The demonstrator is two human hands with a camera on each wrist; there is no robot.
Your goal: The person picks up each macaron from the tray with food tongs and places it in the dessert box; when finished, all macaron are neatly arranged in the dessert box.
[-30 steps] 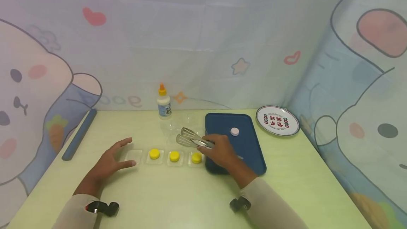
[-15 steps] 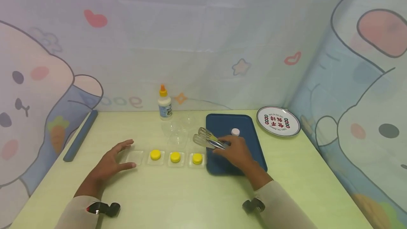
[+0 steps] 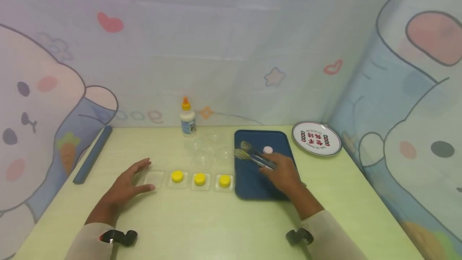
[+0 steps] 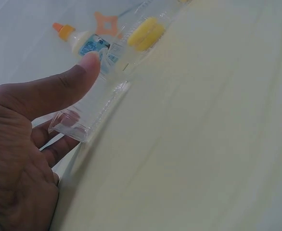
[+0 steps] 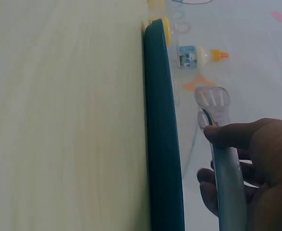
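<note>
Tongs: grey-handled, slotted at both heads, spread apart, gripped in the right hand, pointing left above the dark blue tray.
Pale pink disc: small, round, lying on the tray's far half, near the right hand.
Clear square base: see-through, lying flat at the left end of a row of four, between thumb and fingers of the left hand; touching or not, impossible to tell.

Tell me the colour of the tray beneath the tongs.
Dark blue; the tray shows best in the head view.
</note>
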